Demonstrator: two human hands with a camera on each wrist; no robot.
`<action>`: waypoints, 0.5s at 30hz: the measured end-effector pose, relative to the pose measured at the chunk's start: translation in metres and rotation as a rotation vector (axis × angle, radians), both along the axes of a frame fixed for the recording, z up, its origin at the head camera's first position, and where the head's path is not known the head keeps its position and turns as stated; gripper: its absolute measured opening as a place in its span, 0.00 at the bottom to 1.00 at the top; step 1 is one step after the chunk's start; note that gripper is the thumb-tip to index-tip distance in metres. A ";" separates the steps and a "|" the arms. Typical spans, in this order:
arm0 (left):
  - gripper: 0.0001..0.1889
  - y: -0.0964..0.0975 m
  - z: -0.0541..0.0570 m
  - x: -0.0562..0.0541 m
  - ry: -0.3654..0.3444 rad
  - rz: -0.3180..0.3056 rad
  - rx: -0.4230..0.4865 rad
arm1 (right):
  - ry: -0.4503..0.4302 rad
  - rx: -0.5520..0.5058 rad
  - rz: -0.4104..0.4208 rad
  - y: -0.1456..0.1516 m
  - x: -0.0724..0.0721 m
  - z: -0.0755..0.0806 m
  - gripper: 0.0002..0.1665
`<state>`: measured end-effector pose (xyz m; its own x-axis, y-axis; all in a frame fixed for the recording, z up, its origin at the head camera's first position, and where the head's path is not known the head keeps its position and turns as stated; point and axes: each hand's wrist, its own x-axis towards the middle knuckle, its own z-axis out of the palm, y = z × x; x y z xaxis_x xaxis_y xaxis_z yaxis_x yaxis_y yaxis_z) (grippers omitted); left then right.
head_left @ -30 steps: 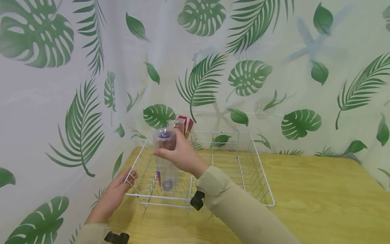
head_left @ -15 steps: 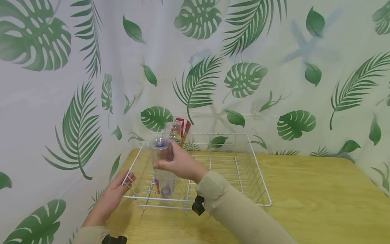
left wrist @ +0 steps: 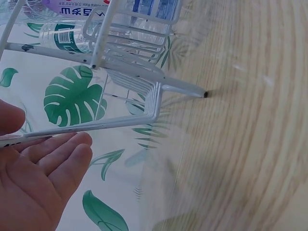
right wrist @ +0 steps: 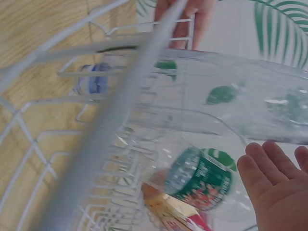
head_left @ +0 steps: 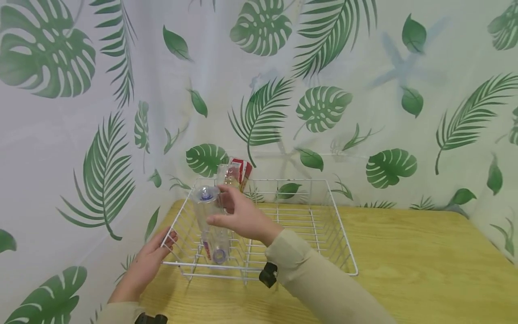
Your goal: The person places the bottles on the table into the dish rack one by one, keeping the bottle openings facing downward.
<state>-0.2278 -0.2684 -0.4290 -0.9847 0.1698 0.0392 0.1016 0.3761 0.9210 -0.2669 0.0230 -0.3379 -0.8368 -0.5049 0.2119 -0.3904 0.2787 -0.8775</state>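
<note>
A tall clear plastic bottle point(head_left: 204, 213) stands in the left part of the white wire rack point(head_left: 301, 269), with a blue ring at its lower end. My right hand point(head_left: 247, 220) is beside the bottle's upper part. In the right wrist view its fingers point(right wrist: 257, 173) are spread a little, with nothing gripped. At the rack's left front corner my left hand point(head_left: 145, 261) holds the rim wire between thumb and fingers. Behind the tall bottle are a second clear bottle with a green label point(right wrist: 204, 185) and a red and yellow packet point(head_left: 241, 171).
The rack stands on a yellowish wooden table point(head_left: 408, 261), its far side close to a leaf-print curtain point(head_left: 356, 121). Wood surface extends to the right of the rack. The curtain also runs along the left side. A purple-labelled bottle point(left wrist: 77, 7) shows through the wires.
The tall bottle has come down lower in the rack and leans slightly left. My right hand has loosened from around it and drawn a little to the right. My left hand stays on the rim.
</note>
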 end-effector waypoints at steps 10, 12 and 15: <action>0.35 0.000 0.006 0.003 0.108 0.020 -0.140 | 0.322 0.174 -0.173 0.061 0.017 0.024 0.49; 0.37 0.001 0.008 0.005 0.140 0.031 -0.159 | 0.394 0.246 -0.225 0.079 0.023 0.028 0.50; 0.37 0.003 0.013 0.009 0.197 0.069 -0.193 | 0.503 0.341 -0.280 0.108 0.033 0.031 0.49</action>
